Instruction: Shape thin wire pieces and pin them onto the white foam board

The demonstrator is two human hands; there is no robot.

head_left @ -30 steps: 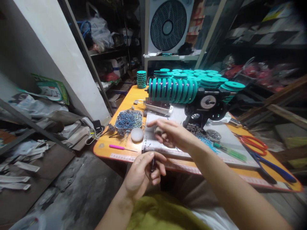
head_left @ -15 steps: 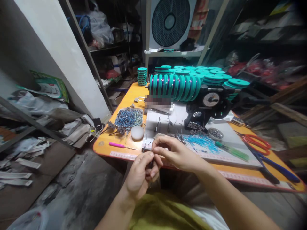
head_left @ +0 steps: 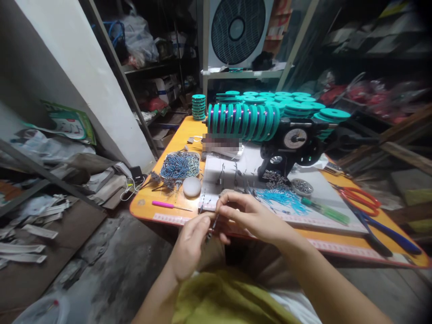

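My left hand [head_left: 193, 240] and my right hand [head_left: 251, 218] meet just over the front edge of the table. Between them slants a thin dark piece [head_left: 213, 226] with a ribbed stretch; its exact kind is too small to tell. The right thumb and forefinger pinch its upper end, while the left fingers close around its lower part, partly hidden. Beyond the hands, small dark wire-like parts [head_left: 222, 174] lie on a white board [head_left: 212, 164]. A heap of light-blue thin pieces [head_left: 281, 198] is to the right. A pink-handled pick [head_left: 164, 204] lies left, near a round whitish lid [head_left: 192, 186].
A tub of blue pieces [head_left: 180, 165] stands at the left. Behind is a black winding device [head_left: 290, 139] carrying teal spools [head_left: 243, 121]. To the right lie a green tube [head_left: 326, 211], red-handled scissors [head_left: 362, 200] and blue-handled pliers [head_left: 393, 234]. A box fan [head_left: 237, 29] stands behind.
The left fingers have loosened and shifted slightly down and left, baring the dark piece between the hands. The right hand has barely moved. The view has shifted a little.
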